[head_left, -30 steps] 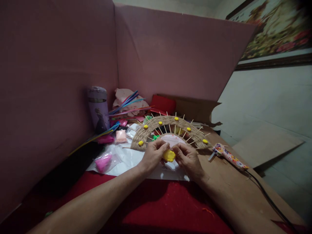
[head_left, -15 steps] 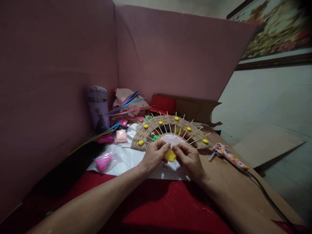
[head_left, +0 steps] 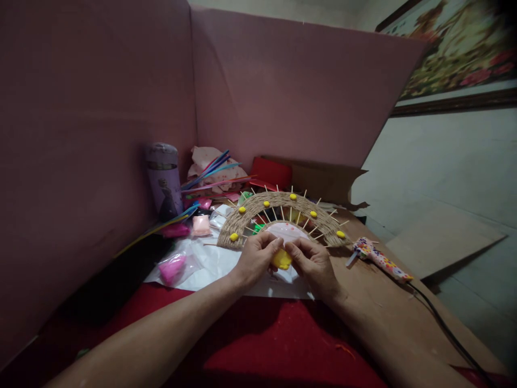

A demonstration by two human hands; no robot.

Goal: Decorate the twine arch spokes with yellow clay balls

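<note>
Between my left hand (head_left: 258, 254) and my right hand (head_left: 313, 261) is a lump of yellow modelling clay (head_left: 283, 260), pinched by the fingertips of both. Some of the fingers are hidden behind it. Just beyond my hands stands a half-round woven twine fan (head_left: 252, 218) with thin sticks poking out of its rim. Several small yellow clay dots (head_left: 313, 214) sit on its band. A pale pink half-disc (head_left: 286, 230) fills the middle of the fan, partly covered by my fingers.
Left lie a bag of pink clay (head_left: 173, 268), a peach clay packet (head_left: 201, 225), pipe cleaners (head_left: 214, 168) and a purple tumbler (head_left: 163, 180). A flowered glue gun (head_left: 382, 260) with a black cord rests on cardboard at right. White sheet (head_left: 220, 267) and red cloth (head_left: 258, 339) lie below.
My hands stay in nearly the same place, fingers still pinching the yellow clay. The clay has shifted very slightly; nothing else has visibly moved.
</note>
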